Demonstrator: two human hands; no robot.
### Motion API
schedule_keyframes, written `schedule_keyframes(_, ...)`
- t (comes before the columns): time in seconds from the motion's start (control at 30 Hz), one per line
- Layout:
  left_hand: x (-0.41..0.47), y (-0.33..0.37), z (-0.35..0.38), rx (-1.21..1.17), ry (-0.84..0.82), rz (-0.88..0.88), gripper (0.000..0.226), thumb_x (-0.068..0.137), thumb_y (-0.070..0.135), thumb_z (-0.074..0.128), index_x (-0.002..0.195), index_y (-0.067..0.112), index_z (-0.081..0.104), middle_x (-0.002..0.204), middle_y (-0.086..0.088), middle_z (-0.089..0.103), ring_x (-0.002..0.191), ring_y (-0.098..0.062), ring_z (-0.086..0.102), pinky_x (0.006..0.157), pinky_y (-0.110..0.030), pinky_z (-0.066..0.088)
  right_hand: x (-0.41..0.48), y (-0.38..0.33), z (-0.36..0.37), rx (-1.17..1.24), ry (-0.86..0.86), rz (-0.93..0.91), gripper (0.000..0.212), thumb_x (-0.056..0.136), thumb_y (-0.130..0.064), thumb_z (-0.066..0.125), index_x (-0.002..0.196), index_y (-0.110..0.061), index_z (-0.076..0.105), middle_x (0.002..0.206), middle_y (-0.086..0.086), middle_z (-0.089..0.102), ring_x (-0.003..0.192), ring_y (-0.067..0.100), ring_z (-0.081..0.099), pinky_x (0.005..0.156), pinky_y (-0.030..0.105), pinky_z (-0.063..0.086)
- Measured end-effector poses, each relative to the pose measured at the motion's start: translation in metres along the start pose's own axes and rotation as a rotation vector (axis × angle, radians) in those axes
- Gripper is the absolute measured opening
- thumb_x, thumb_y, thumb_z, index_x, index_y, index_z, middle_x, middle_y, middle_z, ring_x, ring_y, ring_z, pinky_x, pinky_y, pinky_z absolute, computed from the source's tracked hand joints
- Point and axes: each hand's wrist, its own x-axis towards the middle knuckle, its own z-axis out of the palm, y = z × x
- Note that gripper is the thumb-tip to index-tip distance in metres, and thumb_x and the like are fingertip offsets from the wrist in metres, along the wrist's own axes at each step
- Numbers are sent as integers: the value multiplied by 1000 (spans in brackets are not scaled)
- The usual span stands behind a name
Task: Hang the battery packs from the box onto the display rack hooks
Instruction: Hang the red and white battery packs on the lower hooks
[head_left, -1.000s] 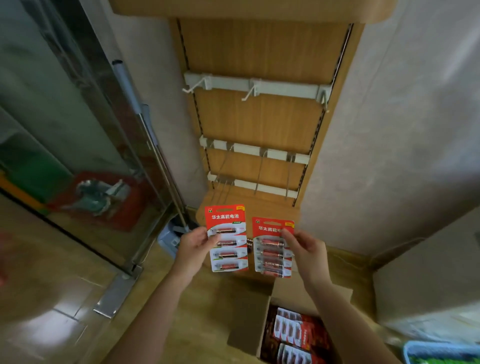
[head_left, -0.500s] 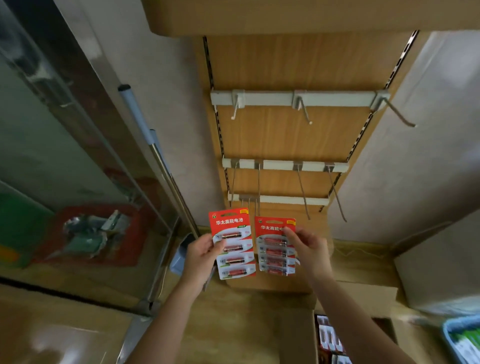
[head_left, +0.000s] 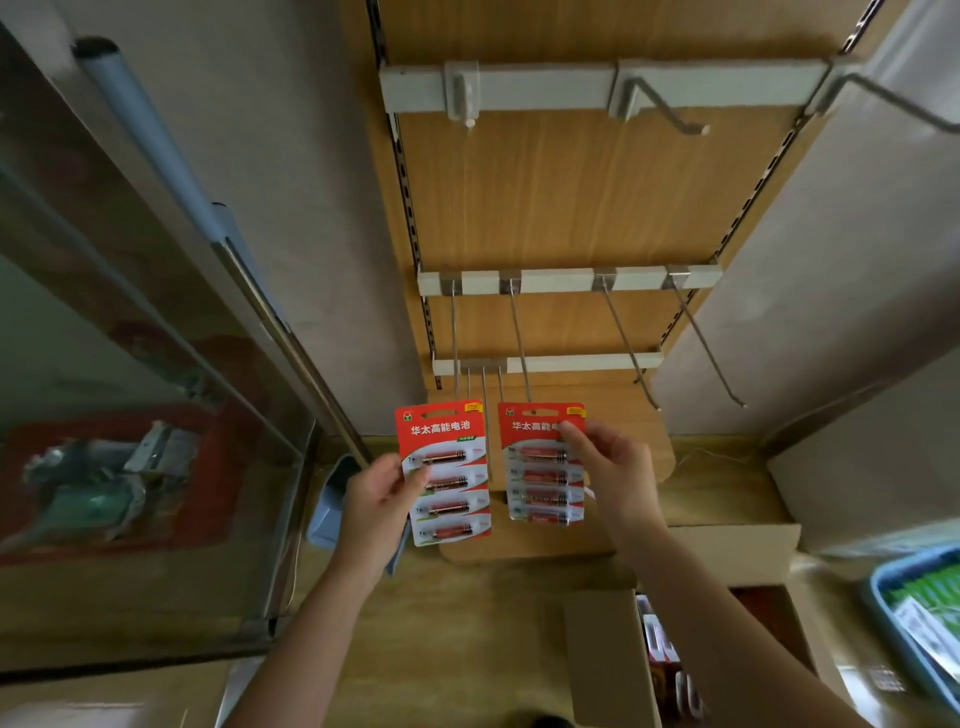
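Below the display rack (head_left: 561, 208): left hand (head_left: 382, 499) grips one battery pack (head_left: 444, 470); right hand (head_left: 615, 467) pinches another battery pack (head_left: 543, 467).

- The left hand (head_left: 382, 491), lower centre of the frame, is raised on a bare forearm, thumb pressed to the front of the left battery pack (head_left: 444, 473).
- The right hand (head_left: 615, 467), just right of centre, pinches the right battery pack (head_left: 540, 462) between thumb and fingers (head_left: 571, 431), forearm stretching up from the lower right.
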Motion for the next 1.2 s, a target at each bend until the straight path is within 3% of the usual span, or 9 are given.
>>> schedule_keyframes(0.2, 17, -19, 4, 7, -20, 22, 13, 89, 9, 57, 95, 17, 65, 91, -1, 73, 82, -11, 71, 62, -18, 56, 19, 17, 3, -9, -9, -20, 10, 88, -24, 58, 88, -19, 66, 83, -4, 70, 67, -1, 68, 53, 10, 50)
schedule_keyframes(0.37, 31, -30, 9, 4, -36, 72, 19, 90, 10, 55, 107, 13, 63, 99, -1, 72, 89, -10, 70, 69, -21, 57, 32, 23, 6, -69, -23, -40, 17, 87, -26, 58, 95, -15, 66, 87, -3, 70, 78, 6, 67, 58, 11, 50)
schedule_keyframes(0.6, 38, -43, 11, 77, 22, 155, 19, 89, 11, 57, 95, 28, 62, 93, 4, 71, 87, -10, 71, 71, -26, 59, 52, 24, 12, -28, -14, -34, 23, 86, -24, 59, 101, -9, 67, 90, 1, 70, 77, 8, 67, 56, 12, 50)
schedule_keyframes(0.73, 45, -43, 14, 71, 22, 134, 21, 89, 10, 56, 92, 30, 61, 91, 5, 71, 85, -8, 71, 70, -26, 59, 63, 23, 13, -49, -34, -36, 23, 86, -24, 58, 100, -9, 67, 89, 1, 70, 81, 11, 68, 65, 17, 51)
schedule_keyframes(0.83, 63, -35, 19, 91, 6, 135, 18, 90, 11, 55, 94, 28, 61, 92, 5, 71, 85, -10, 71, 72, -28, 59, 77, 21, 16, -81, -42, -57, 20, 88, -25, 57, 96, -10, 67, 90, 3, 71, 87, 17, 68, 78, 32, 55)
schedule_keyframes(1.0, 110, -23, 32, 188, 26, 129, 18, 94, 17, 48, 110, 12, 57, 99, 0, 69, 87, -10, 69, 70, -24, 56, 108, 11, 26, -195, -44, -76, 18, 91, -26, 55, 86, -13, 66, 89, 6, 71, 89, 23, 68, 86, 46, 54)
schedule_keyframes(1.13, 143, -10, 42, 220, 59, 129, 13, 96, 16, 45, 104, 13, 54, 89, 7, 64, 76, -6, 65, 64, -21, 53, 133, -4, 34, -258, 16, -96, 17, 91, -26, 54, 83, -19, 67, 88, 4, 71, 87, 20, 67, 84, 38, 54)
schedule_keyframes(1.2, 158, -6, 46, 258, 92, 145, 17, 96, 16, 44, 109, 11, 55, 94, 3, 64, 78, -9, 64, 64, -19, 51, 145, -9, 39, -295, 44, -118, 18, 92, -25, 53, 88, -14, 67, 87, 4, 70, 81, 18, 64, 72, 30, 51)
